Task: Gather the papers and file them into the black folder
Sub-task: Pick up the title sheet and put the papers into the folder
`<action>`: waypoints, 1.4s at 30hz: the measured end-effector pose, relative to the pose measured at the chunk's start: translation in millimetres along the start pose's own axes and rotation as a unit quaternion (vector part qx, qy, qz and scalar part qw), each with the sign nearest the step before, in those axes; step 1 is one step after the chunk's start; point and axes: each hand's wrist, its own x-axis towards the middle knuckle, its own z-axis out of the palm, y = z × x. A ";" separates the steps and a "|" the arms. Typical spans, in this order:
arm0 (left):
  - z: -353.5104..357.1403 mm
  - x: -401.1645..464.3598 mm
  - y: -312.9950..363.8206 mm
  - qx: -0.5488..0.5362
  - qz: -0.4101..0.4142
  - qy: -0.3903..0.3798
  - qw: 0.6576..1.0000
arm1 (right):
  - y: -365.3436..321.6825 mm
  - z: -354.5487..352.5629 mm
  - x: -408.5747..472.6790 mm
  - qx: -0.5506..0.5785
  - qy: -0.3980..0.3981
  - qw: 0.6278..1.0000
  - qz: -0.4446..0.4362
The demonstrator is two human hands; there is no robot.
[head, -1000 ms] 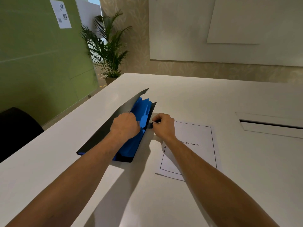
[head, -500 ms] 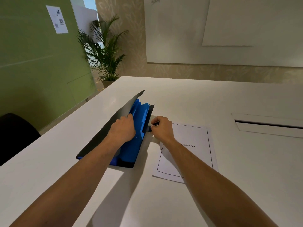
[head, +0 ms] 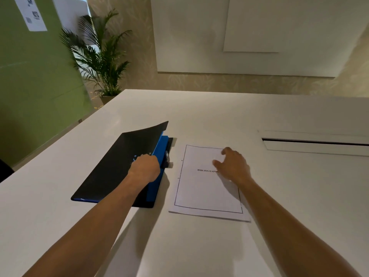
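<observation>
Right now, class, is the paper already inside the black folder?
No: the paper lies flat on the table beside the folder, with the right hand reaching over it.

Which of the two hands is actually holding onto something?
The left hand: its fingers curl round the black folder at its blue dividers. The right hand hovers spread over the paper.

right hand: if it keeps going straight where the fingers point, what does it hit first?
Probably the paper: the right hand hovers over it, fingers angled down toward its far part. Height above the sheet is unclear.
</observation>
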 end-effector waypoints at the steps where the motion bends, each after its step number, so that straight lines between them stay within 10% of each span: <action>1: 0.5 1.6 2.7 -0.013 0.001 -0.003 1.000 | 10.1 -5.6 -0.9 -0.011 0.013 1.000 0.020; 15: 6.1 10.7 20.7 0.036 0.013 -0.045 0.998 | 16.8 -13.7 -12.3 -0.019 -0.028 0.994 0.106; 24: 7.5 9.2 18.0 0.048 0.024 -0.037 0.998 | 34.9 -13.0 5.2 0.294 -0.053 0.928 0.224; 42: 1.2 1.3 17.7 0.012 0.014 -0.036 0.999 | 36.9 1.8 -11.2 0.326 -0.085 0.923 0.186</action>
